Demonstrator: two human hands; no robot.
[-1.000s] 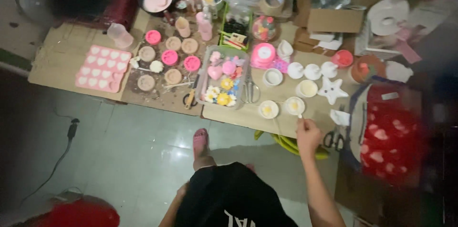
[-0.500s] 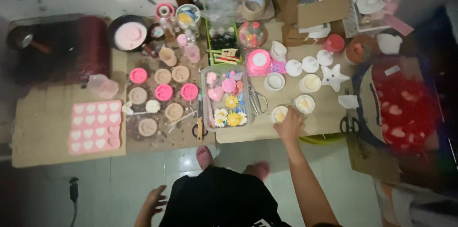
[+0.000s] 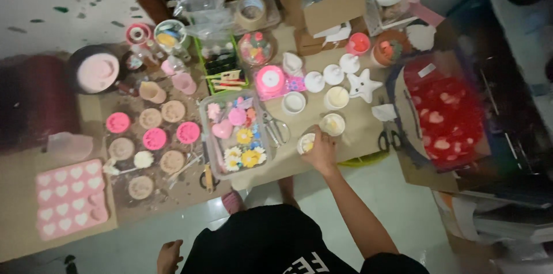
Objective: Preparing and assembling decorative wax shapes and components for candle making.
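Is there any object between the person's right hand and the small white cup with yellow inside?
Nothing visible stands between them. The right hand already rests on the rim of the small white cup. A second cup stands just behind, beside the fingers.

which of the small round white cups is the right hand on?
The right hand rests on the small white cup nearest the cardboard's front edge, with yellow inside. The neighbouring cup sits just beyond the fingers; the others lie farther back.

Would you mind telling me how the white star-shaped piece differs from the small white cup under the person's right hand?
The star-shaped piece is five-pointed, plain white and untouched. The small cup is round, shows yellow inside, and the right hand rests on it. The star lies farther from the person than the cup. Both sit on the cardboard sheet.
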